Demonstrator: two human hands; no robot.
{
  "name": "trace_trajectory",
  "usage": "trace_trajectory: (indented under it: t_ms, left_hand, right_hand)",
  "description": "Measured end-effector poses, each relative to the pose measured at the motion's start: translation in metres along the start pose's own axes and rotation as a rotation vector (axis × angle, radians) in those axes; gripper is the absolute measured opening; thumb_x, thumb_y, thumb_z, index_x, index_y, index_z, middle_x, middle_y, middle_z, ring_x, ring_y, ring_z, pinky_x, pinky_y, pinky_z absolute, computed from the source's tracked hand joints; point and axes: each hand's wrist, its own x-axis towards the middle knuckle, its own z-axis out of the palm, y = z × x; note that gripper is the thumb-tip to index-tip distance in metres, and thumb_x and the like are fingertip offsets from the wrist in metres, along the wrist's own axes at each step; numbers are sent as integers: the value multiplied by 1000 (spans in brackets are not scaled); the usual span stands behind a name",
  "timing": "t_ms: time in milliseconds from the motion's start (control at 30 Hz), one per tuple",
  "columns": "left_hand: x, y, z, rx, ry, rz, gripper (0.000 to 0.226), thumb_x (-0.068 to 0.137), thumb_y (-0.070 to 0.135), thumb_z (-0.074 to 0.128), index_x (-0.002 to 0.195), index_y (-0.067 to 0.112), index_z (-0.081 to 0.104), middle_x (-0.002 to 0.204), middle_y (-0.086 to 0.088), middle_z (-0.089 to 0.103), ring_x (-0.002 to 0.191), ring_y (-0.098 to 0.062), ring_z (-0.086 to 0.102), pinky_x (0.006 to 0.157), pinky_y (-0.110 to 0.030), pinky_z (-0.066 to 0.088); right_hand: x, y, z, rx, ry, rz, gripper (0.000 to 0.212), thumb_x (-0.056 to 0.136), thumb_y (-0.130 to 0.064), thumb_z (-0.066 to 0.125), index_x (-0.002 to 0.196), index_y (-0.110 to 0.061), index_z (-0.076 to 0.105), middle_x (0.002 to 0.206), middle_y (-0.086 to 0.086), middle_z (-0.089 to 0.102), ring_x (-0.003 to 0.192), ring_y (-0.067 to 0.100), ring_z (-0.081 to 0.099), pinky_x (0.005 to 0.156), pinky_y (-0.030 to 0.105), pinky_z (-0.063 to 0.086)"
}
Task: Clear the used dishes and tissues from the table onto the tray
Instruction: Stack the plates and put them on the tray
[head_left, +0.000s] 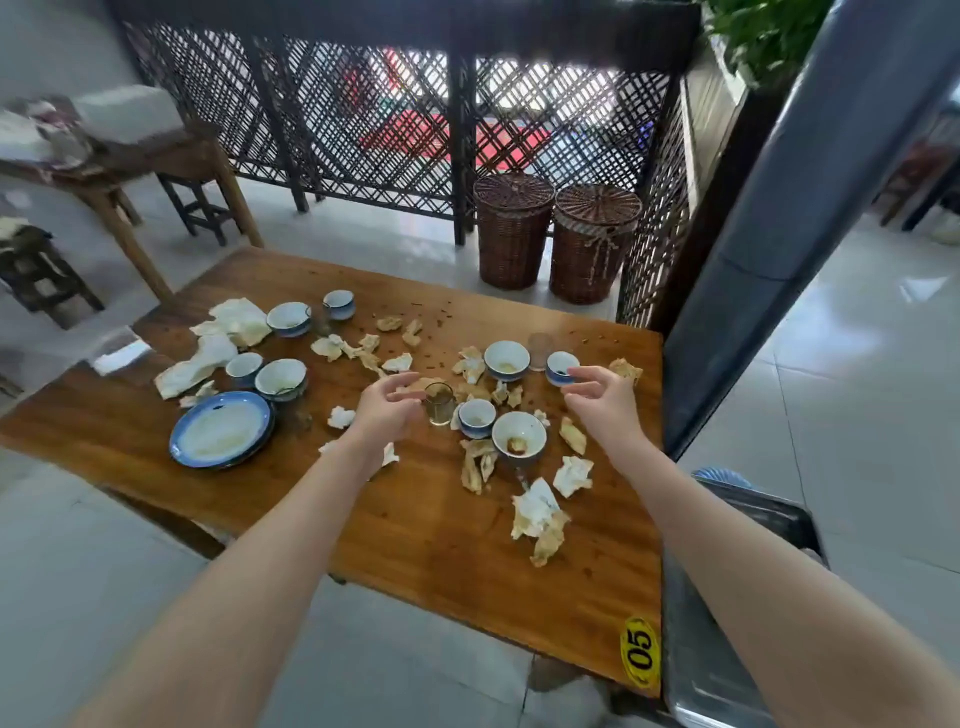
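Wood table (415, 545) lies beneath left hand (387, 410) and right hand (602, 400), both spread, empty.

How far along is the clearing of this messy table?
Seemingly hardly begun. The blue-rimmed round plate, the white bowl with leftovers and the crumpled white tissues all lie on the wooden table. In hand: nothing; the open left hand hovers by a small clear glass, the open right hand by a small blue cup. Everything is left.

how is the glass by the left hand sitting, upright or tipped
Upright: the glass stands on its base on the table, rim up, beside the left hand.
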Motion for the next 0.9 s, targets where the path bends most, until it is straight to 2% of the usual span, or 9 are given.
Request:
trace_trajectory:
  t_ms: [167,300,400,500,600,667,767,900]
  left_hand:
    - [-8,-16,-75,-38,75,-50,46,91,1,56,132,20,52,128,-4,58,119,-24,54,100,-44,47]
    - [-12,-35,-129,-60,198,-101,43,92,3,55,130,22,52,129,-4,58,116,-24,56,100,-44,47]
    - [-16,-52,-170,-86,263,-135,40,94,3,55,129,21,53,128,-5,59,114,-23,56,98,-40,44]
    - [-16,-69,-212,-112,307,-172,42,91,-3,56,127,19,54,125,-7,60,115,-24,56,99,-41,46]
    - [-11,-84,-247,-134,395,-213,41,92,-3,55,127,18,54,124,-6,61,113,-25,57,96,-42,49]
    - [-5,-93,-265,-144,427,-237,41,93,-2,53,130,16,53,125,-6,60,114,-25,57,94,-41,49]
    - [9,-105,-289,-150,454,-261,42,92,-5,53,129,15,52,127,-8,59,117,-26,55,98,-45,46]
    - [39,-112,-319,-141,482,-271,42,92,-4,53,129,16,53,128,-8,58,118,-27,55,102,-47,44]
  right_hand:
    - [-14,-38,61,0,-70,-21,32,85,-3,63,115,-15,63,86,-3,66,82,9,63,66,19,49]
    - [-19,-59,112,-6,-147,-32,31,85,-3,64,114,-15,63,96,5,69,86,17,65,72,28,55]
    - [-22,-71,153,-30,-220,-19,35,85,-5,65,118,-16,61,94,0,68,81,11,64,59,19,52]
    - [-27,-81,198,-65,-296,-31,36,85,-5,66,118,-19,61,91,-3,67,76,9,64,58,20,54]
    - [-27,-90,243,-69,-364,-51,36,85,-2,64,117,-18,62,95,1,68,70,7,61,47,11,44]
    - [-25,-95,271,-75,-405,-47,36,85,-2,64,117,-19,62,93,-1,68,73,6,62,49,10,43]
    - [-17,-100,310,-83,-451,-11,33,86,-5,65,114,-22,61,91,-4,66,78,5,63,49,10,45]
    - [7,-105,356,-110,-441,31,32,86,-7,66,113,-23,61,96,-1,67,82,8,64,55,17,48]
